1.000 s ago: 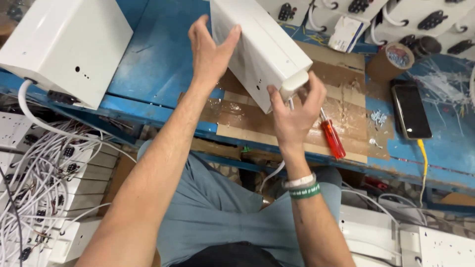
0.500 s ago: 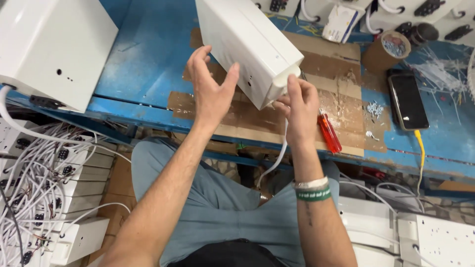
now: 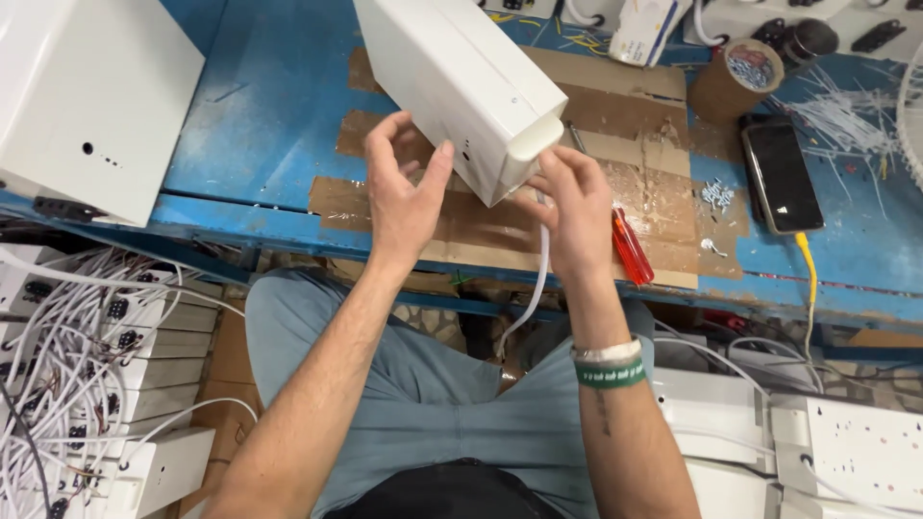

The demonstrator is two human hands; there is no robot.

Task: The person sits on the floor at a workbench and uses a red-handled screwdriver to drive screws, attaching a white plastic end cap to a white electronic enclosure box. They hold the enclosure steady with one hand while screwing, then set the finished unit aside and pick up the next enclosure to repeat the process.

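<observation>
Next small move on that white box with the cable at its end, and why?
Probably close the left hand back onto the white box: its fingers are open beside the box's near end, barely touching. The right hand is busy under that end at the white cable, so the tilted box looks lightly supported.

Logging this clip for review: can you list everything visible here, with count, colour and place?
white box: one, white, tilted over the bench, between both hands
white cable: one, white, hanging from the box's near end
second box: one, white, bench left
screwdriver: one, red, on cardboard
phone: one, black, bench right
tape roll: one, brown, holding screws
workbench: one, blue
left hand: fingers open, touching the box
right hand: at the cable, green and white wristbands
</observation>
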